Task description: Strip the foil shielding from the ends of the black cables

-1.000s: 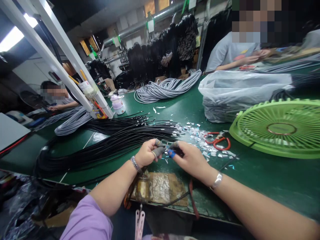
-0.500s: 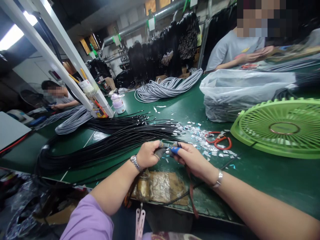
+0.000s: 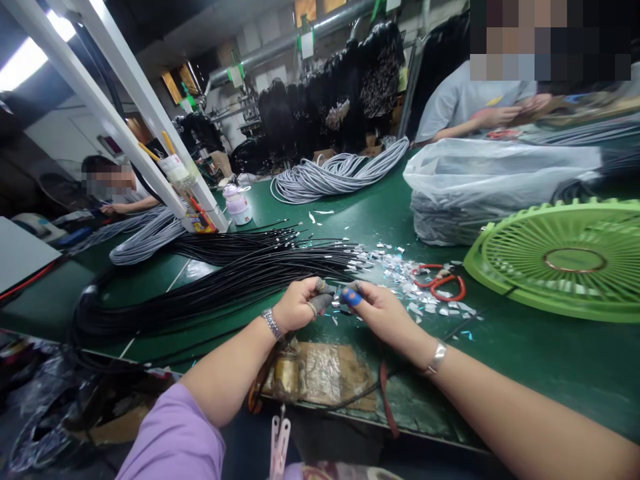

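My left hand (image 3: 302, 305), with grey coverings on its fingertips, is closed in a pinch over the green table. A black cable (image 3: 200, 344) runs in from the left toward it, and a short bit of the end seems to show past the fingertips. Close by on the right, my right hand (image 3: 376, 308) is also pinched, with blue tape on a finger. What lies between its fingertips is too small to make out. Just beyond the hands lies a bundle of black cables (image 3: 240, 285) with pale ends, beside scattered white and blue scraps (image 3: 387, 267).
Red-handled scissors (image 3: 445, 288) lie right of the scraps, near a green fan (image 3: 560, 260). Behind stand a plastic bag of cables (image 3: 500, 187) and a grey cable coil (image 3: 340, 175). A taped cardboard piece (image 3: 327, 377) lies at the front edge. Two people work across the table.
My fingertips have drawn slightly apart, the right hand shifting a little to the right. Both stay pinched. The view has shifted slightly.
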Tool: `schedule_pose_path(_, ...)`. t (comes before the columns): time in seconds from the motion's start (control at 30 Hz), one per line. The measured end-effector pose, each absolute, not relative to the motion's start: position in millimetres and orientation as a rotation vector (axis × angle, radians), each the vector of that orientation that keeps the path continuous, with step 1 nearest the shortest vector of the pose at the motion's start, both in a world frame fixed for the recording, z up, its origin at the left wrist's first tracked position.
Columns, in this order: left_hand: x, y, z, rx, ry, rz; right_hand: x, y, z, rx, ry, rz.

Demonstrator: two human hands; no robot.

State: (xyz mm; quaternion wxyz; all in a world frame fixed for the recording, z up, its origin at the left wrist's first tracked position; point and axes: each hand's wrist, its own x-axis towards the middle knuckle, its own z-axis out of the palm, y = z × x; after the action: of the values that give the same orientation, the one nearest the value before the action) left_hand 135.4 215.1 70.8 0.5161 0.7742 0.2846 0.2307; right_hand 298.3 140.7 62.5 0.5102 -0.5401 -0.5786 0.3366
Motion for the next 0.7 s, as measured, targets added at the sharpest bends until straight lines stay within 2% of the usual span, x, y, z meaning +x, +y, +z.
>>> schedule_pose_path(0.2,134.8,215.2,70.3,1.884,0.679,0.556,299.0,142.6,53.4,-1.397,-1.452,0.704)
schedule_pose_path(0.4,137.0,213.6,74.1,1.806,0.696,0.554,297.9,141.3,54.4,-1.362,-1.51,0.785)
schedule_pose_path(0.7,138.6,214.0,73.4,1.77,0.759,0.557,296.9,139.0,56.2,-1.281,-1.297,0.903)
